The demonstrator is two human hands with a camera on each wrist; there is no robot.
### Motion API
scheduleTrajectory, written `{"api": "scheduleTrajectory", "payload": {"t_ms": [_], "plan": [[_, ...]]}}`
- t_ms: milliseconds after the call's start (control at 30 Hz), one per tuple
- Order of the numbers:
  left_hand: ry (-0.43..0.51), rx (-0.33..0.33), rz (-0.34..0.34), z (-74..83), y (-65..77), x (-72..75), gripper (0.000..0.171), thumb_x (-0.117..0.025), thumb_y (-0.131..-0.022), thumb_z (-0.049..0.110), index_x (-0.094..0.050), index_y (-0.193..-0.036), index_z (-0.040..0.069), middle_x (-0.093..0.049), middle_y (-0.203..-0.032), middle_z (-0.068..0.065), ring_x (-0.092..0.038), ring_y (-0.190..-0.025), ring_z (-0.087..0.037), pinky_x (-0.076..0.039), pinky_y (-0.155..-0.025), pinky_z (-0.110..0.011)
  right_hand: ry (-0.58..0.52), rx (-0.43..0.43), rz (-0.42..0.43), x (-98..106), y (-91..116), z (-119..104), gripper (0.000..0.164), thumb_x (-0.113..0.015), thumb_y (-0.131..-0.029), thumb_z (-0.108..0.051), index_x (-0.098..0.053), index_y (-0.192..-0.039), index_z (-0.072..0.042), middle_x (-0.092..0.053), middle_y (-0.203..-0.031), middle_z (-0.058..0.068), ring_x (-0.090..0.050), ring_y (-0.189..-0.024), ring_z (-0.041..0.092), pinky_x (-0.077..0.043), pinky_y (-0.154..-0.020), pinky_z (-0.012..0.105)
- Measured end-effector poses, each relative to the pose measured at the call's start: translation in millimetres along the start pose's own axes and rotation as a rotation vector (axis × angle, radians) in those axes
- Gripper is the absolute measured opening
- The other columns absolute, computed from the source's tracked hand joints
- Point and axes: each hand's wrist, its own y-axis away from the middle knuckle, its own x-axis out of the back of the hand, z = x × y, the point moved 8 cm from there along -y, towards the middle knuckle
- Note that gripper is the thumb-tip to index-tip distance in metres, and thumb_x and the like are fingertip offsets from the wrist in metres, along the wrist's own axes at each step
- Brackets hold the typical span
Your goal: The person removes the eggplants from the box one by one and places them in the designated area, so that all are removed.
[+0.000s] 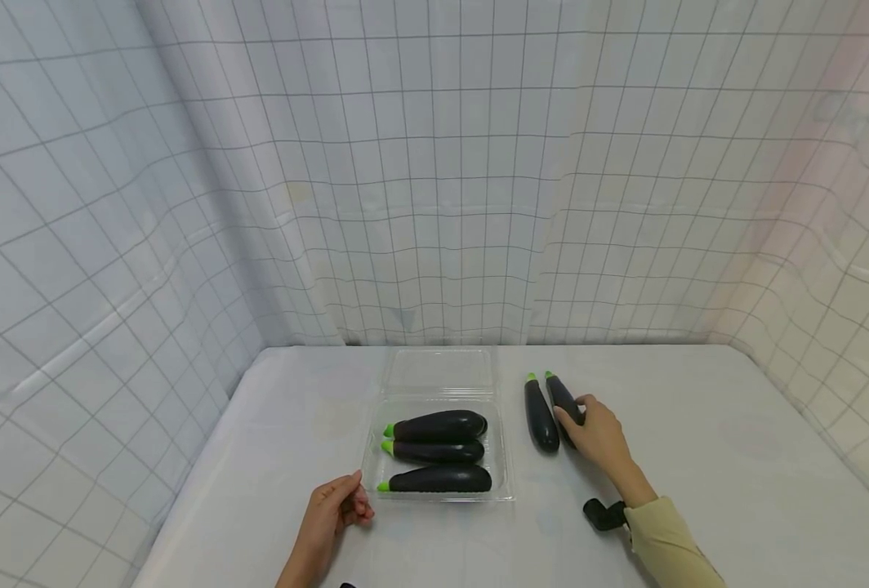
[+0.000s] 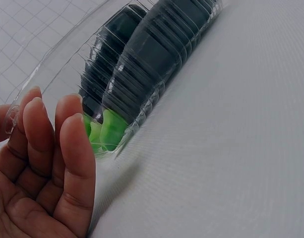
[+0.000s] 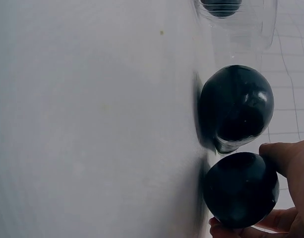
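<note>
A clear plastic clamshell box (image 1: 506, 474) lies with its lid (image 1: 442, 371) folded back, holding dark eggplants (image 1: 440, 478) with green stem ends toward the left. My left hand (image 1: 335, 506) pinches the box's rim at the near left corner; in the left wrist view the thumb is behind the rim and the fingers (image 2: 77, 153) in front. Over on the right, my right hand (image 1: 598, 431) grips an eggplant (image 1: 563, 398) around its thick end, thumb on one side and fingers on the other, as the right wrist view shows. Another eggplant (image 1: 541, 416) lies just beside it.
A white cloth-covered table (image 1: 258, 457) carries everything. White curtains with a grid pattern (image 1: 434, 204) hang behind it and along both sides. A black device (image 1: 603, 514) is at my right wrist, by the yellowish sleeve (image 1: 666, 539).
</note>
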Motion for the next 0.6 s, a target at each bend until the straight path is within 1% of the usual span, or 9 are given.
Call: {"api": "scheduleTrajectory", "payload": {"t_ms": [233,433,600], "plan": [[0.0,0.001,-0.002,0.4,0.1,-0.5,0.037,-0.056,-0.095,0.032,-0.058,-0.071,0.004,-0.057,-0.064,-0.005,-0.061,-0.06,-0.016,-0.053,-0.06,-0.028,0.009,0.008,-0.011,-0.1,1.4,-1.8,0.054,-0.06,-0.093,-0.035,-0.051,-0.118,0.012,-0.061,-0.097,0.025,-0.06,-0.077,0.03,-0.05,-0.064,0.044],[-0.002,-0.002,-0.002,-0.1,-0.2,0.0,0.037,-0.056,-0.095,0.033,-0.059,-0.071,0.005,-0.057,-0.063,-0.005,-0.061,-0.06,-0.016,-0.053,-0.06,-0.028,0.029,0.0,-0.016,-0.6,2.5,-2.7,0.058,-0.058,-0.094,-0.037,-0.049,-0.12,0.014,-0.058,-0.107,0.032,-0.061,-0.088,0.038,-0.05,-0.071,0.049],[0.0,-0.002,0.001,-0.9,-0.2,0.8,0.037,-0.057,-0.095,0.032,-0.058,-0.07,0.005,-0.057,-0.063,-0.005,-0.061,-0.059,-0.016,-0.053,-0.059,-0.028,0.06,-0.013,-0.024,-1.4,3.9,-4.2,0.06,-0.056,-0.094,-0.038,-0.047,-0.12,0.015,-0.057,-0.108,0.034,-0.06,-0.092,0.043,-0.049,-0.074,0.052]]}}
